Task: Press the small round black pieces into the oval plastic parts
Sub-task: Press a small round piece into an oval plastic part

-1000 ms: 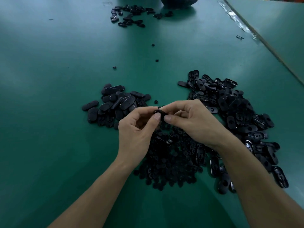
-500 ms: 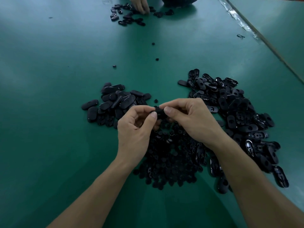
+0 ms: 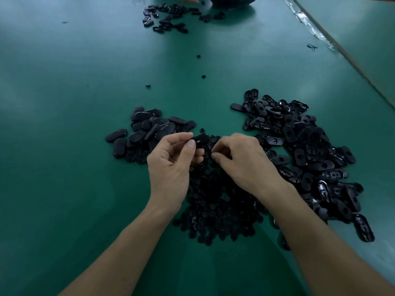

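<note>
Head view is showing the left hand [image 3: 171, 165] pinching one oval part [image 3: 202, 139] above the round pieces [image 3: 215, 201]; the right hand [image 3: 241, 159] is curling fingertips there, grasp unclear; a small pile [image 3: 145, 133] is lying left, seemingly done, a larger pile [image 3: 310, 150] waiting right.

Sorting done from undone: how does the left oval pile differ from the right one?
The left pile is smaller; the right pile is much larger. Left pile ovals mostly show smooth matte faces; right pile ovals look glossy, with holes showing. Both are black ovals on the green table.
</note>
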A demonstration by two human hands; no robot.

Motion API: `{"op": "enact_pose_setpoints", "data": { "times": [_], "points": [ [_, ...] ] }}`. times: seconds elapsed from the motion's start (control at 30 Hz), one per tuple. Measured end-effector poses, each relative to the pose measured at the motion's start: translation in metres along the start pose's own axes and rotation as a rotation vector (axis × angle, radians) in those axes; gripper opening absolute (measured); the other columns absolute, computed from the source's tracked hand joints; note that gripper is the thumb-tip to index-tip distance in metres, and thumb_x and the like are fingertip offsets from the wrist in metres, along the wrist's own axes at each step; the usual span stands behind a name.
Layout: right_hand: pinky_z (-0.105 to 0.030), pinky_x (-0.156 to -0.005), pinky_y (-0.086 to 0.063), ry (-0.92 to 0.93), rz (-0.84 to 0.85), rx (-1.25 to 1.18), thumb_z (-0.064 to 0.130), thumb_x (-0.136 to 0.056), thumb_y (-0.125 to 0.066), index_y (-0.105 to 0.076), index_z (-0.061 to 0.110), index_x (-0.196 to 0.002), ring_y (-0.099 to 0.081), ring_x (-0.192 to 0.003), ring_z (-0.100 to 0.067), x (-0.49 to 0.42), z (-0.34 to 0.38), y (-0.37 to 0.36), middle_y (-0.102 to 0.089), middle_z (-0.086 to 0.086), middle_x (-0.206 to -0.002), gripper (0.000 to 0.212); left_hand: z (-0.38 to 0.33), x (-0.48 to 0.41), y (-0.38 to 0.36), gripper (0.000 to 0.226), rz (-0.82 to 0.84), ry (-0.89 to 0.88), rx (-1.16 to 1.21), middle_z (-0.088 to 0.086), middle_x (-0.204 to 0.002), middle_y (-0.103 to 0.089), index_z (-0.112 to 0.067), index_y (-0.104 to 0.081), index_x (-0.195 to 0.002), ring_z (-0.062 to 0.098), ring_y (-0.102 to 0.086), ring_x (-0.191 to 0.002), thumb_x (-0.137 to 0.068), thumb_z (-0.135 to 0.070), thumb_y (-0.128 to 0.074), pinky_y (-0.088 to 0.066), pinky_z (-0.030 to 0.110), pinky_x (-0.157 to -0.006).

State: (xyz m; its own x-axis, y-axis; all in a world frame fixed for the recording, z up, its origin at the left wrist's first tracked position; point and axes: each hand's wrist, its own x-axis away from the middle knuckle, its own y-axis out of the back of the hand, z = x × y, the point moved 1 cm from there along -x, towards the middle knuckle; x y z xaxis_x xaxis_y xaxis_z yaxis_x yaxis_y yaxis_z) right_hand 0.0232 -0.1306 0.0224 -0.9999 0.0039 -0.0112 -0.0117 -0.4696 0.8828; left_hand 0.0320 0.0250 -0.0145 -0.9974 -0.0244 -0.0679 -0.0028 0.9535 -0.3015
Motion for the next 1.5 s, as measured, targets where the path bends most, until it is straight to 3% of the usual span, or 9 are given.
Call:
{"op": "enact_pose_setpoints", "data": {
  "times": [0.27, 0.43, 0.6, 0.73, 0.87, 1.03, 1.23, 1.33, 1.5],
  "points": [
    [-0.033, -0.079, -0.047, 0.020, -0.044, -0.048, 0.027, -0.101, -0.051, -0.060, 0.020, -0.094, -0.055, -0.087, -0.016, 0.001, 0.006, -0.001, -0.058, 0.004, -0.093, 0.013, 0.000, 0.000, 0.000, 0.013, 0.003, -0.010, -0.023, 0.002, -0.084, -0.075, -0.014, -0.068, -0.100, 0.017, -0.073, -0.077, -0.097, -0.003, -0.063, -0.058, 0.023, -0.072],
    [-0.019, -0.056, -0.041, 0.004, -0.112, -0.273, 0.016, -0.091, -0.063, -0.057, 0.016, -0.077, -0.051, -0.064, -0.011, 0.003, 0.009, 0.006, -0.058, 0.005, -0.069, 0.016, 0.000, 0.000, 0.000, 0.014, -0.007, -0.019, -0.036, 0.001, -0.085, -0.075, -0.017, -0.069, -0.099, 0.018, -0.074, -0.078, -0.097, -0.004, -0.063, -0.058, 0.024, -0.073],
    [-0.016, -0.055, -0.043, 0.018, -0.164, -0.360, 0.013, -0.084, -0.069, -0.058, 0.016, -0.072, -0.054, -0.063, -0.013, 0.005, 0.012, 0.008, -0.061, 0.004, -0.066, 0.017, 0.000, 0.000, 0.000, 0.015, -0.008, -0.023, -0.043, 0.001, -0.085, -0.075, -0.017, -0.069, -0.099, 0.018, -0.074, -0.079, -0.097, -0.004, -0.063, -0.058, 0.023, -0.074],
    [-0.012, -0.056, -0.044, -0.012, -0.183, -0.483, 0.013, -0.085, -0.069, -0.064, 0.023, -0.085, -0.057, -0.058, -0.002, 0.005, 0.012, 0.010, -0.065, 0.009, -0.068, 0.012, 0.001, 0.000, -0.001, 0.016, -0.019, -0.018, -0.062, 0.002, -0.087, -0.076, -0.016, -0.070, -0.100, 0.018, -0.075, -0.080, -0.095, -0.002, -0.065, -0.058, 0.023, -0.073],
    [-0.011, -0.052, -0.041, 0.018, -0.201, -0.465, 0.010, -0.084, -0.069, -0.065, 0.021, -0.077, -0.055, -0.055, -0.002, 0.005, 0.013, 0.011, -0.064, 0.009, -0.065, 0.013, 0.002, 0.001, 0.000, 0.016, -0.016, -0.024, -0.080, 0.004, -0.088, -0.076, -0.016, -0.071, -0.102, 0.019, -0.075, -0.081, -0.095, -0.002, -0.065, -0.058, 0.024, -0.074],
    [-0.012, -0.060, -0.046, -0.070, -0.094, -0.326, 0.012, -0.086, -0.067, -0.066, 0.022, -0.084, -0.058, -0.066, -0.002, 0.003, 0.005, 0.003, -0.064, 0.010, -0.073, 0.010, 0.002, -0.001, 0.001, 0.016, -0.051, -0.031, -0.060, -0.004, -0.087, -0.074, -0.017, -0.068, -0.101, 0.015, -0.073, -0.081, -0.097, -0.002, -0.062, -0.058, 0.024, -0.073],
    [-0.027, -0.084, -0.046, 0.029, -0.019, -0.078, 0.037, -0.095, -0.064, -0.056, 0.033, -0.137, -0.048, -0.083, -0.003, -0.003, 0.004, -0.003, -0.052, 0.008, -0.100, 0.043, 0.003, -0.004, 0.000, 0.020, -0.094, -0.018, 0.020, -0.012, -0.081, -0.069, -0.016, -0.063, -0.100, 0.009, -0.068, -0.078, -0.100, 0.001, -0.055, -0.057, 0.023, -0.071],
    [-0.032, -0.087, -0.047, 0.037, 0.027, 0.007, 0.039, -0.097, -0.061, -0.060, 0.035, -0.131, -0.046, -0.098, -0.009, -0.005, 0.006, -0.008, -0.047, 0.008, -0.101, 0.034, 0.002, -0.004, 0.001, 0.019, -0.101, -0.019, 0.023, -0.011, -0.080, -0.069, -0.016, -0.063, -0.101, 0.008, -0.068, -0.076, -0.100, 0.002, -0.054, -0.057, 0.023, -0.070],
    [-0.034, -0.081, -0.050, 0.038, 0.017, -0.013, 0.035, -0.096, -0.063, -0.071, 0.030, -0.107, -0.054, -0.092, -0.014, -0.006, 0.009, -0.010, -0.051, 0.009, -0.093, 0.014, 0.002, -0.003, 0.002, 0.019, -0.088, -0.018, 0.005, -0.008, -0.084, -0.069, -0.018, -0.064, -0.101, 0.012, -0.069, -0.079, -0.100, -0.001, -0.056, -0.057, 0.024, -0.072]
  ]
}}
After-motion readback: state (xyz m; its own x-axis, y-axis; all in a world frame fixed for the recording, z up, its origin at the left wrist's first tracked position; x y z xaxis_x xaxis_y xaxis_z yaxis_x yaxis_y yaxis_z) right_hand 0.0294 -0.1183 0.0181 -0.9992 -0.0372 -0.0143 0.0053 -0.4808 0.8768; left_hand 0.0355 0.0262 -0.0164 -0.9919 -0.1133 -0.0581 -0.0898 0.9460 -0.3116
